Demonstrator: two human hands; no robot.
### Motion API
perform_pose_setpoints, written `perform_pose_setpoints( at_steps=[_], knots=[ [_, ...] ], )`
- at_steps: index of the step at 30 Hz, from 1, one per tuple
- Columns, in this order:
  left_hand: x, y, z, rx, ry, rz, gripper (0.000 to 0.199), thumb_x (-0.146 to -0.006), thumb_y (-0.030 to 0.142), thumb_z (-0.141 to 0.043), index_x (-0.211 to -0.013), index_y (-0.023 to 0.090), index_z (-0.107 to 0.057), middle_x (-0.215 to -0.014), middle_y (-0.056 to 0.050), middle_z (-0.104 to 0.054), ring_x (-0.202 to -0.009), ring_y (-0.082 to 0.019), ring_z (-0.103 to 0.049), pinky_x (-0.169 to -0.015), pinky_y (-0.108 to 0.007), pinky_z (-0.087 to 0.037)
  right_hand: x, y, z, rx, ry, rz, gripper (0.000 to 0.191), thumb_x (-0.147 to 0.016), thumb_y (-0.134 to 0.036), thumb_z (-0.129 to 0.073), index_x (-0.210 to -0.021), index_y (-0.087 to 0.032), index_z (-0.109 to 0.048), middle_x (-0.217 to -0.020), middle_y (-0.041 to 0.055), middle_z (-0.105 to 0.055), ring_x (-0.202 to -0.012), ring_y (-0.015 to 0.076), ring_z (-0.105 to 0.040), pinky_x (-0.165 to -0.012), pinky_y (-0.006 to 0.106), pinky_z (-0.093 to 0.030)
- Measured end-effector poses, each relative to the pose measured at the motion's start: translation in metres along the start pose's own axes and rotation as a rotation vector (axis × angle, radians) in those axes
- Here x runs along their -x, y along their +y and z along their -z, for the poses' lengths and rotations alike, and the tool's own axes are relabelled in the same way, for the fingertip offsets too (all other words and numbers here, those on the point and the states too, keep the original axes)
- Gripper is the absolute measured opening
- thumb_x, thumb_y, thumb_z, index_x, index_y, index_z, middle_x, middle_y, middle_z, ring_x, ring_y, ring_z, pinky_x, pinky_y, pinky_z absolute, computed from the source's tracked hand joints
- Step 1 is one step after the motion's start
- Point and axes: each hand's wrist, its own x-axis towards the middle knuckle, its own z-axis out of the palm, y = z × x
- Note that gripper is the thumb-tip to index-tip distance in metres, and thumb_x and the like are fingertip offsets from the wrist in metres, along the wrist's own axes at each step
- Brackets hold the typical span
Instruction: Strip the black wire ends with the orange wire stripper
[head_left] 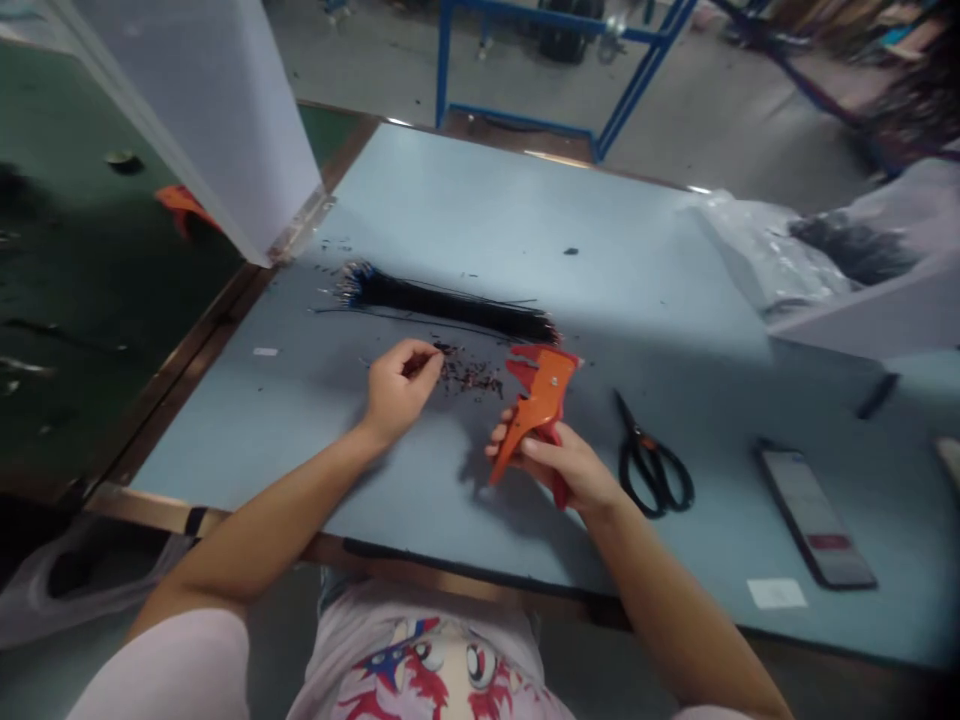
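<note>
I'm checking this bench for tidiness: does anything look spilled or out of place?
Yes: small scraps lie strewn on the table between the left hand and the orange tool held in the right hand. They look messy beside the gathered black wires. Nothing looks plainly damaged.

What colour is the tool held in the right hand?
The tool is orange with red parts, seen best in the head view.

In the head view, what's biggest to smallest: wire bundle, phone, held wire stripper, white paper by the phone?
1. Black wire bundle
2. Phone and held wire stripper: too alike to rank
3. White paper by the phone
</note>
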Motion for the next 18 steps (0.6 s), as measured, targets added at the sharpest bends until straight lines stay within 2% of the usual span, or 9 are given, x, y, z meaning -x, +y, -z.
perform_pose_setpoints(
  at_steps=[3, 5, 12, 18],
  knots=[
    [0.002, 0.004, 0.000, 0.004, 0.009, -0.029, 0.009, -0.077, 0.025, -0.061, -0.075, 0.016, -0.062, -0.064, 0.001, -0.061, -0.058, -0.008, -0.053, -0.056, -0.020, -0.044, -0.002, 0.004, 0.001, 0.022, -0.047, -0.027, 0.038, -0.079, -0.026, -0.069, -0.113, -0.016, -0.055, -0.103, 0.0104, -0.065, -0.096, 0.0233, -0.064, -0.088, 0.042, -0.048],
    [0.005, 0.006, -0.001, 0.009, 0.008, -0.050, 0.009, -0.078, 0.024, -0.060, -0.077, 0.016, -0.062, -0.066, 0.001, -0.062, -0.060, -0.009, -0.054, -0.057, -0.020, -0.044, -0.003, 0.006, 0.000, 0.030, -0.071, -0.048, 0.039, -0.081, -0.028, -0.067, -0.115, -0.015, -0.054, -0.103, 0.0113, -0.065, -0.095, 0.0232, -0.064, -0.086, 0.042, -0.049],
    [0.009, 0.008, -0.002, 0.007, -0.031, -0.077, 0.008, -0.080, 0.024, -0.058, -0.079, 0.017, -0.063, -0.070, 0.000, -0.063, -0.063, -0.009, -0.056, -0.060, -0.021, -0.046, -0.005, 0.009, -0.005, -0.135, -0.100, -0.137, 0.035, -0.078, -0.034, -0.067, -0.105, -0.013, -0.058, -0.089, 0.0087, -0.066, -0.075, 0.0220, -0.067, -0.073, 0.041, -0.053],
    [0.018, 0.014, -0.008, 0.102, -0.113, 0.014, 0.011, -0.081, 0.027, -0.058, -0.080, 0.018, -0.064, -0.073, 0.000, -0.064, -0.066, -0.010, -0.056, -0.062, -0.021, -0.046, -0.002, 0.014, -0.012, -0.275, -0.149, -0.135, 0.036, -0.072, -0.032, -0.072, -0.100, -0.015, -0.058, -0.084, 0.0041, -0.064, -0.075, 0.0216, -0.065, -0.075, 0.044, -0.052]
  ],
)
